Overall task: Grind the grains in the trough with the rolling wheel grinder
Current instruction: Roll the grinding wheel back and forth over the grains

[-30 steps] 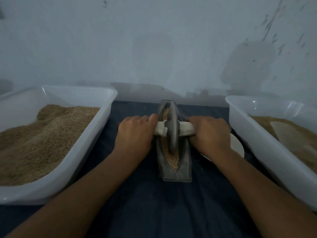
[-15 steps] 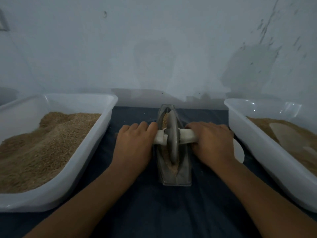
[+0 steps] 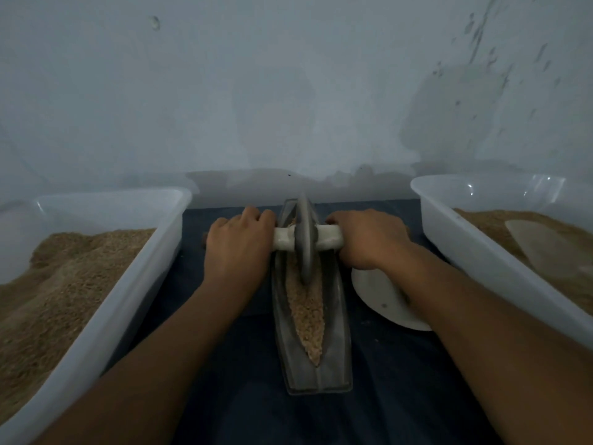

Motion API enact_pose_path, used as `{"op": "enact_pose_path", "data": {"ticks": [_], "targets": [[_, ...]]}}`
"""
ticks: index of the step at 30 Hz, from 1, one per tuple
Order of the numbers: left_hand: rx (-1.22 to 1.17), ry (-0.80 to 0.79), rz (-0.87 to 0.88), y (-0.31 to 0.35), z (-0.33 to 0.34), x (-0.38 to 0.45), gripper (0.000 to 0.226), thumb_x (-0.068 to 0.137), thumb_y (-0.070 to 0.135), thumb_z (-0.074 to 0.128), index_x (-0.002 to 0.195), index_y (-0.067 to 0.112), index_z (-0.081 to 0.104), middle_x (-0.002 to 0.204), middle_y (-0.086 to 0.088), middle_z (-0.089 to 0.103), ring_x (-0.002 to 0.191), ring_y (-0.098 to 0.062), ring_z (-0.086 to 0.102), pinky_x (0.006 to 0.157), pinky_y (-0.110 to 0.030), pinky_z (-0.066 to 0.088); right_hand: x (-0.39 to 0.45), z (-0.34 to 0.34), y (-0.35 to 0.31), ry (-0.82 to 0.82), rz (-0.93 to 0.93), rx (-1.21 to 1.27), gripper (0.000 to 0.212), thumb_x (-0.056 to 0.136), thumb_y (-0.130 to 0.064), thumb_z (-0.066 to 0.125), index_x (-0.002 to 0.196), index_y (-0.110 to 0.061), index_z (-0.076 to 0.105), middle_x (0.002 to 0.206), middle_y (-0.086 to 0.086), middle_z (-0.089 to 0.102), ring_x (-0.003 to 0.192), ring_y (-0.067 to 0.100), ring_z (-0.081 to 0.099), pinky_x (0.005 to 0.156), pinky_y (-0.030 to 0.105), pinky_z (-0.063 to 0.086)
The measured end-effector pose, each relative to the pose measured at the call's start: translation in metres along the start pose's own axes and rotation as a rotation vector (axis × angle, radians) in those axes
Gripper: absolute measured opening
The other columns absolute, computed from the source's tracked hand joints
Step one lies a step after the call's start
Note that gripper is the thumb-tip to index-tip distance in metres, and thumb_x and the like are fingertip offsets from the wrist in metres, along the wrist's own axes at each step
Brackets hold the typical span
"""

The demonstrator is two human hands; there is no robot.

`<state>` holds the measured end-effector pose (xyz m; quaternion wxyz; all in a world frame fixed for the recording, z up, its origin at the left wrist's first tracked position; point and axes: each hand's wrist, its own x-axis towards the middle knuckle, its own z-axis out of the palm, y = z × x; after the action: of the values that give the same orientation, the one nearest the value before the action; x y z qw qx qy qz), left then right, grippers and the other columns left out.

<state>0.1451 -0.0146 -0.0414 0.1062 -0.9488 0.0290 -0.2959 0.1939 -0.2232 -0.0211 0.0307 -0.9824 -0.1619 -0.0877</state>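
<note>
At the far end of the boat-shaped metal trough (image 3: 313,358) the grinding wheel (image 3: 304,239) now stands, rolled forward from mid-trough a second ago. Left hand (image 3: 237,248) and right hand (image 3: 365,239) each grip its white axle handle (image 3: 329,239). Grains (image 3: 306,313) behind it look coarse, so more passes seem needed.

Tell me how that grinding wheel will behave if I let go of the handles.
The wheel stands on a thin edge in the trough, so it would probably tip sideways. It looks like solid metal, likely heavy. The trough's curve may roll it back toward the middle.
</note>
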Motion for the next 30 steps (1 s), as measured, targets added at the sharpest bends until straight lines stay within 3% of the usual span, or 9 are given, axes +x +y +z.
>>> {"op": "enact_pose_path", "data": {"ticks": [6, 9, 11, 16, 19, 23, 27, 30], "targets": [[0.009, 0.033, -0.002, -0.001, 0.004, 0.012, 0.016, 0.088, 0.03, 0.064, 0.104, 0.027, 0.059, 0.095, 0.003, 0.061, 0.078, -0.019, 0.061, 0.065, -0.03, 0.034, 0.016, -0.003, 0.002, -0.073, 0.007, -0.006, 0.04, 0.073, -0.035, 0.069, 0.112, -0.04, 0.063, 0.096, -0.006, 0.064, 0.082, 0.02, 0.06, 0.06, 0.029, 0.038], [0.02, 0.044, 0.003, 0.002, 0.002, 0.01, 0.016, 0.088, 0.029, 0.064, 0.101, 0.027, 0.057, 0.092, 0.004, 0.062, 0.077, -0.018, 0.061, 0.065, -0.03, 0.03, 0.01, 0.001, 0.001, -0.062, 0.046, 0.01, 0.034, 0.071, -0.036, 0.069, 0.104, -0.04, 0.062, 0.092, -0.004, 0.064, 0.08, 0.023, 0.06, 0.067, 0.035, 0.051], [0.018, 0.038, -0.006, 0.002, 0.002, 0.004, 0.016, 0.087, 0.028, 0.064, 0.1, 0.027, 0.054, 0.09, 0.005, 0.062, 0.076, -0.018, 0.062, 0.065, -0.03, 0.031, 0.004, 0.003, -0.001, -0.005, 0.046, -0.011, 0.027, 0.073, -0.035, 0.066, 0.1, -0.038, 0.061, 0.089, -0.004, 0.063, 0.078, 0.023, 0.06, 0.072, 0.041, 0.054], [-0.031, 0.048, -0.028, -0.001, -0.005, -0.02, 0.018, 0.084, 0.026, 0.065, 0.098, 0.027, 0.054, 0.083, 0.006, 0.063, 0.07, -0.017, 0.061, 0.061, -0.03, 0.032, -0.015, 0.002, -0.007, 0.157, -0.028, -0.111, 0.017, 0.08, -0.028, 0.064, 0.096, -0.032, 0.061, 0.083, -0.005, 0.062, 0.069, 0.018, 0.05, 0.058, 0.03, 0.034], [-0.052, 0.078, -0.004, 0.001, -0.013, -0.035, 0.017, 0.082, 0.028, 0.068, 0.094, 0.027, 0.055, 0.079, 0.007, 0.062, 0.067, -0.015, 0.059, 0.06, -0.029, 0.032, -0.034, 0.005, -0.011, 0.221, -0.012, -0.1, 0.013, 0.08, -0.028, 0.064, 0.09, -0.033, 0.058, 0.078, -0.007, 0.06, 0.072, 0.018, 0.058, 0.061, 0.029, 0.036], [-0.057, 0.115, 0.028, 0.007, -0.027, -0.05, 0.02, 0.077, 0.024, 0.074, 0.088, 0.025, 0.057, 0.073, 0.005, 0.06, 0.063, -0.017, 0.057, 0.062, -0.031, 0.035, -0.065, 0.014, -0.01, 0.381, -0.055, -0.106, 0.019, 0.08, -0.032, 0.067, 0.098, -0.032, 0.061, 0.088, -0.008, 0.067, 0.079, 0.018, 0.063, 0.064, 0.03, 0.033], [-0.038, 0.121, 0.024, 0.011, -0.043, -0.061, 0.026, 0.069, 0.018, 0.079, 0.08, 0.021, 0.055, 0.068, 0.002, 0.059, 0.059, -0.019, 0.057, 0.059, -0.031, 0.034, -0.087, 0.011, -0.012, 0.459, -0.086, -0.176, 0.025, 0.078, -0.032, 0.071, 0.101, -0.03, 0.063, 0.085, -0.008, 0.066, 0.074, 0.017, 0.062, 0.061, 0.03, 0.028], [-0.007, 0.106, 0.025, 0.012, -0.052, -0.071, 0.035, 0.06, 0.022, 0.085, 0.08, 0.021, 0.056, 0.067, 0.002, 0.059, 0.057, -0.017, 0.056, 0.057, -0.029, 0.03, -0.097, 0.008, -0.016, 0.51, -0.109, -0.127, 0.029, 0.072, -0.027, 0.078, 0.099, -0.024, 0.069, 0.082, -0.004, 0.068, 0.071, 0.021, 0.063, 0.061, 0.03, 0.034]]}}
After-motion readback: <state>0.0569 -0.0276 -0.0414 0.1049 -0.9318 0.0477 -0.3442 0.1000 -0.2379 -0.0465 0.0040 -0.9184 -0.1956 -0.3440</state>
